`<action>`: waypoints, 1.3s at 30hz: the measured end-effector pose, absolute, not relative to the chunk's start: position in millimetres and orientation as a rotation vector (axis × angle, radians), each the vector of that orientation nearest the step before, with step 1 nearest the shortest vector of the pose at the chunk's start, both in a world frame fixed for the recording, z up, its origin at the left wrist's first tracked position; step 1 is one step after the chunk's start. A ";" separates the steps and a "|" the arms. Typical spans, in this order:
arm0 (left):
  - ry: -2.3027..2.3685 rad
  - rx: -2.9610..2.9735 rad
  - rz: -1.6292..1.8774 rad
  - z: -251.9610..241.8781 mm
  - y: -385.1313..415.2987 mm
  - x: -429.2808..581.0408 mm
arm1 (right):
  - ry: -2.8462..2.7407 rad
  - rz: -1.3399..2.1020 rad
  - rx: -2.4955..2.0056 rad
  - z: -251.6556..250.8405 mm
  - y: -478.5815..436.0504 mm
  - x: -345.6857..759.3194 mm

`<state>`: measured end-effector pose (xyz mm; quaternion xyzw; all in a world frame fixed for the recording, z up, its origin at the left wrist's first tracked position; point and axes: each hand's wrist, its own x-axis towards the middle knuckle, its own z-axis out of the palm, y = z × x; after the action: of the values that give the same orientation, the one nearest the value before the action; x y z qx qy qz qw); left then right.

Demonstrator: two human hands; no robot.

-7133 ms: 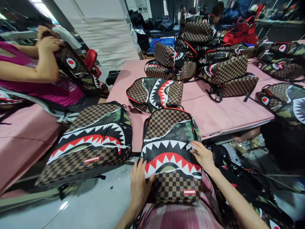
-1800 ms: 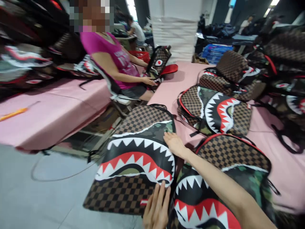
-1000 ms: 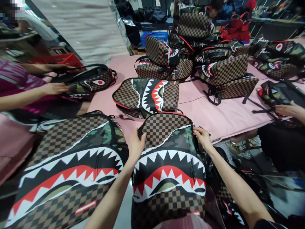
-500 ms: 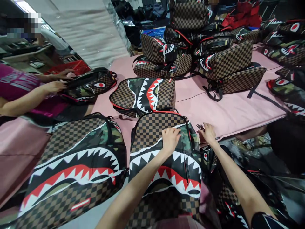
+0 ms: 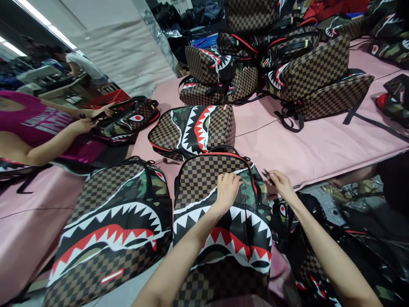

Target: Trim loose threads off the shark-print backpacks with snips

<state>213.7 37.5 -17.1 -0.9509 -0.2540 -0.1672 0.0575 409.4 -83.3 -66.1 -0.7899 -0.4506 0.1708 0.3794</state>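
A checkered brown backpack with a shark-mouth print stands on my lap, leaning against the pink table. My left hand rests on its upper front, fingers curled and pressing on the fabric near the vertical zipper. My right hand is at the bag's right upper edge, fingers pinched on a small dark tool that I cannot name. A second backpack of the same print stands just to the left.
Another shark backpack lies flat on the table behind. Several more are stacked at the back. On the left, a person in a pink top handles a bag. Dark bags lie on the floor at right.
My view has tilted slightly. My left hand stays on the bag's upper front. My right hand has shifted a little toward the bag's side, still pinched.
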 end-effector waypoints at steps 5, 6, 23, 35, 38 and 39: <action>-0.712 -2.856 -0.462 -18.3 36.0 217.3 | -1.238 0.368 -1.979 -51.3 -84.5 370.2; -0.706 -2.850 -0.438 -18.0 36.1 218.5 | -1.263 0.324 -1.976 -50.5 -83.4 365.9; -0.708 -2.795 -0.368 -15.7 35.7 223.7 | -1.474 0.118 -1.837 -64.5 -66.8 361.4; -0.714 -2.821 -0.372 -16.9 37.8 222.6 | -1.441 0.154 -1.743 -64.3 -65.6 360.6; -0.718 -2.835 -0.360 -15.9 37.8 222.9 | -1.436 0.109 -1.707 -64.6 -64.6 361.0; -0.718 -2.835 -0.358 -15.6 37.8 223.0 | -1.435 0.095 -1.695 -65.3 -63.9 360.9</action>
<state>223.0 37.8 -15.6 -0.9576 -0.2425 -0.1210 0.0976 360.9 -63.9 -65.3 -0.6834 -0.5786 0.0384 0.4436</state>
